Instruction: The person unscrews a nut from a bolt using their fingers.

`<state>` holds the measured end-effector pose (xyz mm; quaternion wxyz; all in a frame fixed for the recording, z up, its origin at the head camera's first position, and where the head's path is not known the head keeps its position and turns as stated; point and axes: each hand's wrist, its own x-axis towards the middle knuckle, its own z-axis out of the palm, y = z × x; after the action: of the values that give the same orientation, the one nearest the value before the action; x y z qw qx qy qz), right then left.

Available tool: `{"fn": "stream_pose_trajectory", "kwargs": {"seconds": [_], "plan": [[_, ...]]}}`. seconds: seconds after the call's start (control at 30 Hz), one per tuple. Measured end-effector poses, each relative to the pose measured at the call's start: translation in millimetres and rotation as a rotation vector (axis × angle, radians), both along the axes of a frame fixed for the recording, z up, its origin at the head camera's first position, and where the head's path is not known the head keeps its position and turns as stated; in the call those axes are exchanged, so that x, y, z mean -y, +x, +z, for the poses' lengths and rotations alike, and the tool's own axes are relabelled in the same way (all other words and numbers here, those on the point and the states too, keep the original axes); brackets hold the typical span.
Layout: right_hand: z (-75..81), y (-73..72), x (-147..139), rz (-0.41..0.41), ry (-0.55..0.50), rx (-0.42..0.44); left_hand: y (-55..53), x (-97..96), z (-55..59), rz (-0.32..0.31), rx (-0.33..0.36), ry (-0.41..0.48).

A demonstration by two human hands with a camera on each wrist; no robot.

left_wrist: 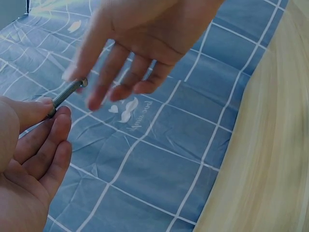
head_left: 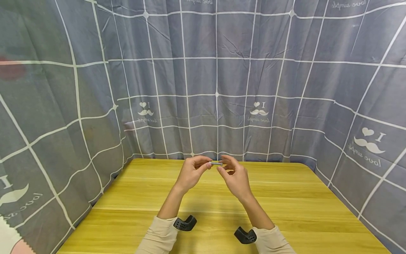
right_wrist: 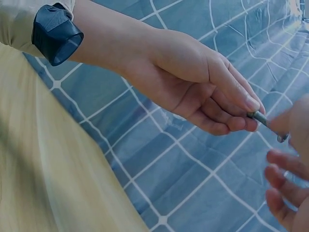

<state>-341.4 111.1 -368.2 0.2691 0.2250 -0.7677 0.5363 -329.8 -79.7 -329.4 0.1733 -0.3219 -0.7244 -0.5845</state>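
A metal bolt lies nearly level between the two hands, above the far part of the table. My left hand pinches one end of it between thumb and fingertips. In the left wrist view the bolt shows a threaded shank, its head pointing away from the left hand. My right hand is at the head end, fingers loosely bent and spread around it without closing. The right thumb overlaps the head in the left wrist view. Part of the shank is hidden behind the right hand in the right wrist view.
A wood-grain table spreads beneath the hands. Grey curtains with white grid lines enclose its back and sides. Black camera mounts sit at both wrists over light sleeves.
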Motion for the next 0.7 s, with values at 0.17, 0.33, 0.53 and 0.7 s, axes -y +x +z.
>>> {"fn": "stream_pose_trajectory", "kwargs": {"seconds": [0.17,0.33,0.53,0.7], "plan": [[-0.3,-0.3,0.8,-0.011,-0.023,0.053,-0.5,-0.2,-0.8,0.002,-0.007,0.000],[-1.0,-2.5,0.6,-0.001,-0.061,0.012,-0.7,0.0,-0.9,0.002,-0.003,0.002],[-0.9,-2.7,0.8,0.024,-0.070,-0.006,-0.8,0.2,-1.0,0.009,0.004,0.001],[-1.9,-2.2,0.4,0.021,-0.050,0.046,-0.8,0.0,-1.4,0.009,0.005,-0.004]]}}
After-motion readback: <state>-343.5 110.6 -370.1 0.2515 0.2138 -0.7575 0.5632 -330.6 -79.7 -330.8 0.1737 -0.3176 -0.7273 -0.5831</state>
